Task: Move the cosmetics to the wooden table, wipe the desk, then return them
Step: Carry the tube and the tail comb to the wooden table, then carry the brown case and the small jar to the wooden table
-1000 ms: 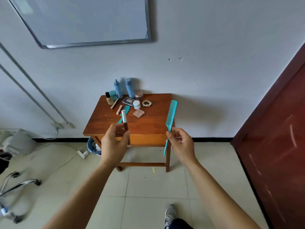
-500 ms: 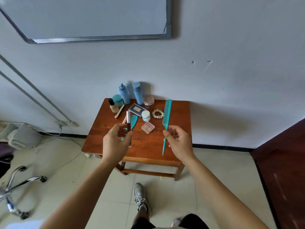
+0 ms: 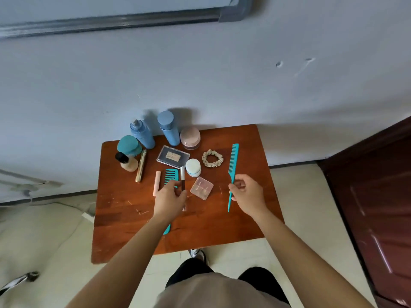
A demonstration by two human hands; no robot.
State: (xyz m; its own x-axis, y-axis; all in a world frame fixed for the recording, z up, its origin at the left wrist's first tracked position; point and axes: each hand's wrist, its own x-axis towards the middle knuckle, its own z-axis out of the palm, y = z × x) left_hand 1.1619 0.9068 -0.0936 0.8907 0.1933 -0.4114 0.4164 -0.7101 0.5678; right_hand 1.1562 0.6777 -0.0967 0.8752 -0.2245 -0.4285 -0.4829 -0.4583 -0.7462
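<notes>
My left hand (image 3: pixel 170 202) pinches a slim brown tube with a silver cap (image 3: pixel 182 179) over the middle of the wooden table (image 3: pixel 124 221). My right hand (image 3: pixel 249 194) grips the handle of a teal tail comb (image 3: pixel 233 167) above the table's right side. On the table lie a teal wide-tooth comb (image 3: pixel 171 175), partly hidden under my left hand, a pink compact (image 3: pixel 202 188), a white jar (image 3: pixel 193 167), a scrunchie (image 3: pixel 212 158), a dark palette (image 3: pixel 173 155), two blue bottles (image 3: pixel 142 134), a pink jar (image 3: pixel 190 137) and a foundation bottle (image 3: pixel 126 162).
The table stands against a pale wall, under a whiteboard frame (image 3: pixel 133 17). A dark red door (image 3: pixel 373 207) is on the right. Tiled floor (image 3: pixel 44 236) surrounds the table; a chair base (image 3: pixel 20 281) shows at the lower left. A gold tube (image 3: pixel 141 166) and a pink stick (image 3: pixel 157 182) also lie on the table.
I have walked up to the table, which now fills the middle of the view. Both hands have come forward over its top, still holding the tube and the tail comb.
</notes>
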